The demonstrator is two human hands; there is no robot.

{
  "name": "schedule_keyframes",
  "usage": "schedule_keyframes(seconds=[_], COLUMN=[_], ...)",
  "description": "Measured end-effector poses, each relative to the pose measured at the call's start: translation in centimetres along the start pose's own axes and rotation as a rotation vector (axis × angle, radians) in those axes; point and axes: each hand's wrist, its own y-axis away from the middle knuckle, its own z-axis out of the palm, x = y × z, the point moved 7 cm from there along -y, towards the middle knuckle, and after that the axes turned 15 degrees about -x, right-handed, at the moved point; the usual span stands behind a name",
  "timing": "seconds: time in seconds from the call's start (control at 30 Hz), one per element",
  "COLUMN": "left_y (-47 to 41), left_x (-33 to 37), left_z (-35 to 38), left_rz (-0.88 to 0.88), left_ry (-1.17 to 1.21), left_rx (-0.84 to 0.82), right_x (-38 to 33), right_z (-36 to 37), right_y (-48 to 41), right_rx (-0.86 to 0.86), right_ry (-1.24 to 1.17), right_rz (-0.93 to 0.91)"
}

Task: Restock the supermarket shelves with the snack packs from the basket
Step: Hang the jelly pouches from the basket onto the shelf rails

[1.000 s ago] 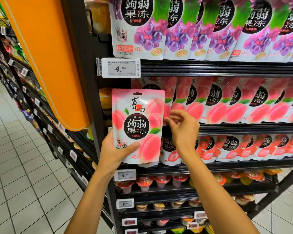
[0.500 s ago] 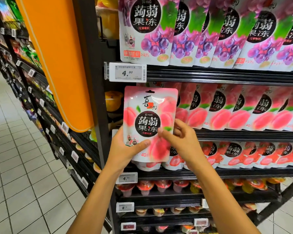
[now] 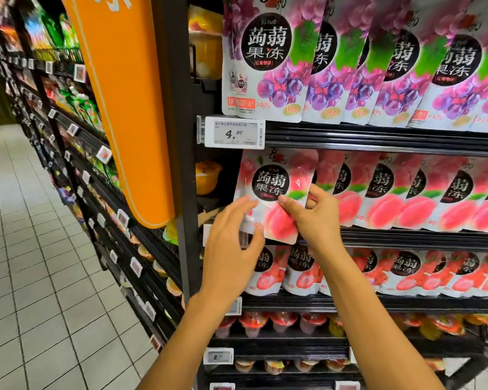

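A pink peach jelly pack point(image 3: 271, 190) stands at the left end of the second shelf point(image 3: 406, 237), in front of the row of matching peach packs point(image 3: 417, 198). My right hand point(image 3: 313, 218) pinches its lower right edge between thumb and fingers. My left hand point(image 3: 231, 243) hovers just below and left of the pack with fingers spread, holding nothing; its fingertips are close to the pack's lower left corner. The basket is out of view.
Purple grape packs point(image 3: 350, 66) fill the shelf above, over a 4.90 price tag point(image 3: 234, 134). Strawberry packs point(image 3: 406, 271) and jelly cups point(image 3: 265, 322) sit on lower shelves. An orange sign panel point(image 3: 124, 108) hangs left of the black upright. A tiled aisle floor point(image 3: 40, 277) runs left.
The peach pack moved up and back from in front of the shelves onto the second shelf. My left hand let go of it and opened; my right hand shifted to its lower right edge.
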Motion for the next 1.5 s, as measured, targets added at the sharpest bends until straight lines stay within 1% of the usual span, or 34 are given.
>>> schedule_keyframes(seconds=[0.13,0.27,0.37,0.5,0.57,0.63,0.67,0.73,0.83,1.03,1.17,1.27,1.37,1.43,1.5], left_y=[-0.2,-0.1,-0.2,0.0,0.3,0.5,0.5,0.5,0.4,0.0,0.2,0.3,0.4,0.4,0.4], left_x=[-0.5,-1.0,-1.1,-1.0,-1.0,-1.2,-1.2,-1.3,-1.7,-2.4,-2.3,-2.2,-2.2,-1.8,-1.4], left_z=[0.5,0.5,0.6,1.1,1.4,1.7,1.8,2.0,2.2,2.3,2.9,3.1,3.1,3.2,3.3], left_rz=[-0.039,-0.074,-0.105,-0.132,-0.139,-0.143,-0.146,-0.161,-0.208,-0.232,-0.224,-0.219,-0.229,-0.209,-0.192], left_ry=[-0.091,-0.103,-0.101,-0.136,-0.144,-0.166,-0.173,-0.179,-0.206,-0.269,-0.353,-0.313,-0.262,-0.254,-0.251], left_rx=[-0.03,0.004,0.006,-0.011,-0.03,-0.044,-0.046,-0.051,-0.072,-0.067,-0.075,-0.077,-0.067,-0.035,-0.01], right_x=[-0.8,-1.9,-2.6,-1.9,-1.2,-0.7,-0.3,0.5,1.3,1.5,2.0,2.8,3.5,4.0,4.4], right_z=[1.3,2.5,3.3,3.4,2.6,1.4,0.9,0.5,0.6,1.0,0.5,-1.1,-3.0,-3.5,-3.2], right_y=[-0.3,-0.7,-1.0,-0.1,1.1,2.5,3.0,3.4,3.2,2.6,3.5,4.4,4.9,4.7,4.3], right_rx=[-0.018,-0.022,-0.015,-0.025,0.034,0.139,0.174,0.177,0.162,0.24,0.307,0.367,0.441,0.421,0.356], right_ry=[0.066,0.179,0.263,0.308,0.321,0.359,0.403,0.481,0.54,0.667,0.653,0.538,0.489,0.453,0.409], right_rz=[-0.065,-0.123,-0.136,-0.11,-0.113,-0.115,-0.099,-0.039,0.056,0.161,0.162,0.139,0.17,0.19,0.19])
